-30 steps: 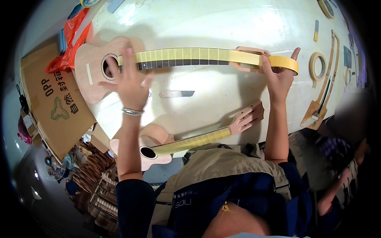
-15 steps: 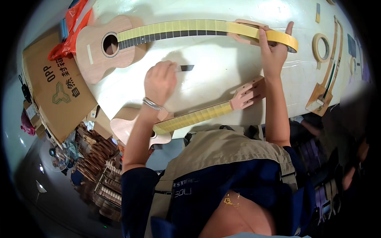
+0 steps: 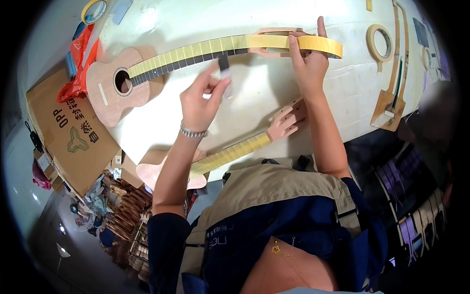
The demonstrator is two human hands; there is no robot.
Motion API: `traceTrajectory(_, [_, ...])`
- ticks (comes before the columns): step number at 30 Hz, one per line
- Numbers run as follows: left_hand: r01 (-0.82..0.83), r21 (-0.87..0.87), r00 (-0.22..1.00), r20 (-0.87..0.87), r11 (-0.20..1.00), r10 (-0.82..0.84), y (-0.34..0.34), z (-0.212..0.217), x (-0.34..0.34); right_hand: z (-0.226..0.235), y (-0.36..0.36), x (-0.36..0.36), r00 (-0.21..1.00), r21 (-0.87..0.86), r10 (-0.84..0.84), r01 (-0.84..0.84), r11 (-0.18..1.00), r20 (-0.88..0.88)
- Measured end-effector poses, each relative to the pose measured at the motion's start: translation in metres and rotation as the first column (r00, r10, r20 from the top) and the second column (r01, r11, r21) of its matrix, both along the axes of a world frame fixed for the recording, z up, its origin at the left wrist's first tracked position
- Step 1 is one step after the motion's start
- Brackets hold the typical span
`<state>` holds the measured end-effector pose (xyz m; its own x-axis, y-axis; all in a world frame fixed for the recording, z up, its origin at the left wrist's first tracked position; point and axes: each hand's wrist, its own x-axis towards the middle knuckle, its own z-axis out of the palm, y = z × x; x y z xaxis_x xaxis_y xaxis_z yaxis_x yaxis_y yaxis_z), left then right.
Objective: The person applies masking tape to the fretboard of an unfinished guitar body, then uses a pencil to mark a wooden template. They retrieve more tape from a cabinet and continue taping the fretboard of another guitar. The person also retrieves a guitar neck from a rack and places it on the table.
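A ukulele (image 3: 122,83) lies across the white table (image 3: 254,103), with yellow masking tape along its dark fretboard (image 3: 196,51). My right hand (image 3: 308,61) rests on its headstock and holds a yellow tape roll (image 3: 318,45) there. My left hand (image 3: 200,100) is raised above the table and pinches a small grey blade (image 3: 225,73) just below the fretboard. A second ukulele (image 3: 220,157) with a taped neck lies at the near table edge, under my left forearm.
A cardboard box (image 3: 68,132) stands left of the table. Red plastic wrapping (image 3: 78,63) and a tape roll (image 3: 94,10) lie at the far left. Another tape roll (image 3: 381,41) and a wooden jig (image 3: 391,98) sit to the right. Wooden parts are stacked on the floor (image 3: 122,215).
My left hand left the ukulele's body, picked the blade off the table and lifted it to the fretboard. My right hand stayed on the headstock with the tape roll.
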<state>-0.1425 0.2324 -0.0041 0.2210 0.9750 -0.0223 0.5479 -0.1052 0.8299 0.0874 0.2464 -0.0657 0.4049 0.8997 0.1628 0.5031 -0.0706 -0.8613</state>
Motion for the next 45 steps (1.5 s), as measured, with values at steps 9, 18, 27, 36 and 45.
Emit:
traceTrajectory(9, [-0.007, -0.332, 0.974, 0.21, 0.943, 0.081, 0.042, -0.001, 0.042, 0.004, 0.002, -0.001, 0.999, 0.018, 0.009, -0.01, 1.0, 0.044])
traceTrajectory(18, [-0.037, -0.355, 0.975, 0.192, 0.934, 0.111, 0.046, -0.002, 0.043, 0.04, -0.028, -0.028, 0.868, 0.206, 0.457, -0.492, 0.846, 0.196])
traceTrajectory(27, [0.295, 0.174, 0.933, -0.264, 0.939, -0.244, 0.005, -0.019, -0.004, 0.07, -0.02, -0.032, 0.582, 0.284, 0.254, -0.041, 0.958, -0.773])
traceTrajectory(36, [-0.11, -0.554, 0.598, 0.626, 0.825, 0.5, -0.014, 0.013, 0.053, 0.08, -0.036, -0.054, 0.193, 0.273, 0.276, -0.047, 0.961, -0.942])
traceTrajectory(45, [-0.412, 0.24, 0.892, -0.089, 0.879, 0.443, 0.042, 0.016, -0.163, 0.045, -0.004, 0.036, 0.671, 0.293, 0.233, -0.025, 0.956, -0.704])
